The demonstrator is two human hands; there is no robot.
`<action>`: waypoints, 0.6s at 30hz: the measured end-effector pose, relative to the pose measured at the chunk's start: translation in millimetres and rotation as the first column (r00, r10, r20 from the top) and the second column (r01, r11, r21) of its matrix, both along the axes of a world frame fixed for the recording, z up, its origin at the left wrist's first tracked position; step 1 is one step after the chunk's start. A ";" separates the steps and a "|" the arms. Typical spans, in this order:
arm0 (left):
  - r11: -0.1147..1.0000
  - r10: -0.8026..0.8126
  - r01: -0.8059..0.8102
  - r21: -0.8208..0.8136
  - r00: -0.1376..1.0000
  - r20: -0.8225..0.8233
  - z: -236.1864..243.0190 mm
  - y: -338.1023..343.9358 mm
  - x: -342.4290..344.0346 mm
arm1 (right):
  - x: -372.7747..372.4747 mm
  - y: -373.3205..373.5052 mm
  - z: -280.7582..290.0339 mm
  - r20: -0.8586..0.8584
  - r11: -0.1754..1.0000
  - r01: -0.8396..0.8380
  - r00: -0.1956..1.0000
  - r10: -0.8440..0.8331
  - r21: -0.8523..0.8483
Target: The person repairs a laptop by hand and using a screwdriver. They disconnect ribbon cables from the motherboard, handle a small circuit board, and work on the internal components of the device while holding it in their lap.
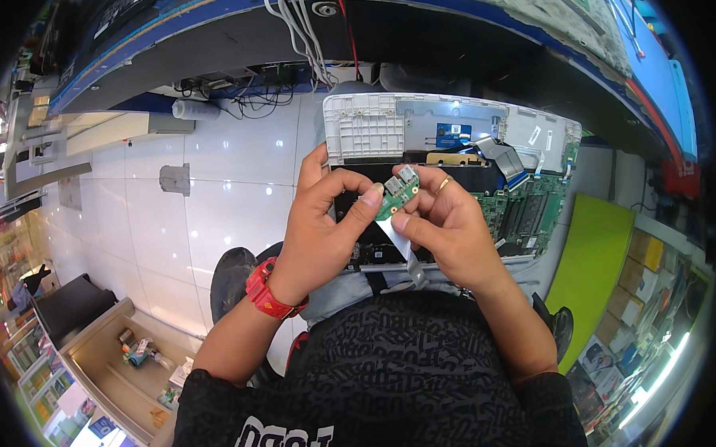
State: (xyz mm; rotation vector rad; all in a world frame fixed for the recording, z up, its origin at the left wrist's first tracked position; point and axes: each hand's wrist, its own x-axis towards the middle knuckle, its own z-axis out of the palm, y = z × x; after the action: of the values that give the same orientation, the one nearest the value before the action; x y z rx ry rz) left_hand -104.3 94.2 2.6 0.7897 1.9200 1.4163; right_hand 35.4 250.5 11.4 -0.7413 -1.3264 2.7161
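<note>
An open laptop base (532, 122) with white casing, green mainboard and dark inner parts rests over my lap. Above it, my left hand (336, 215) is closed on a small green circuit board (399, 191) with metal ports, thumb at its left end. My right hand (450, 223) is also closed on the board and a flat pale ribbon cable (399, 239) at its lower edge, thumb over the joint. The cable hangs down toward the laptop's front edge. Whether the cable is seated in its connector is hidden.
A dark workbench edge (246, 41) with hanging cables (311, 58) runs across the top. A white container (195, 110) lies below it. An open drawer (133, 369) stands at lower left, a green board (587, 253) and display case (649, 307) at right.
</note>
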 end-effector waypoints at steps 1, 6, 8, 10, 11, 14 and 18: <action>1.000 -0.007 0.007 -0.007 1.000 0.025 -0.9 -0.8 -1.3 | -0.6 -0.7 -0.7 -0.004 1.000 0.002 1.000 -0.002 -0.006; 0.998 0.004 0.000 -0.057 0.996 0.084 1.5 -2.6 -2.0 | -1.2 -3.5 -3.6 0.006 1.000 -0.002 1.000 0.002 -0.014; 0.999 0.011 -0.006 -0.049 0.996 0.094 0.5 -3.0 -2.8 | -1.4 -4.3 -4.1 0.020 1.000 -0.003 1.000 0.003 -0.010; 0.999 0.036 -0.033 -0.033 0.993 0.115 -0.7 -2.3 -2.1 | -1.6 -6.0 -4.5 0.036 1.000 0.003 0.999 -0.003 -0.006; 0.999 0.045 -0.042 -0.026 0.991 0.127 -1.4 -2.1 -1.9 | -1.9 -6.4 -3.8 0.042 1.000 0.004 0.999 -0.004 -0.003; 0.999 0.053 -0.052 -0.008 0.987 0.152 -3.3 -1.9 -2.4 | -2.3 -6.9 -2.3 0.046 1.000 0.004 0.999 -0.005 0.006; 0.999 0.044 -0.045 0.004 0.990 0.134 -2.2 -1.6 -2.4 | -1.4 -10.3 -6.9 0.011 0.999 0.025 1.000 -0.025 0.047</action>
State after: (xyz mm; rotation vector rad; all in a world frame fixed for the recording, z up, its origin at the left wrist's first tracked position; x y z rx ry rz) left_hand -106.7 92.6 0.5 0.6414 1.8408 1.4656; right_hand 34.0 240.1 4.5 -0.7652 -1.3689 2.6554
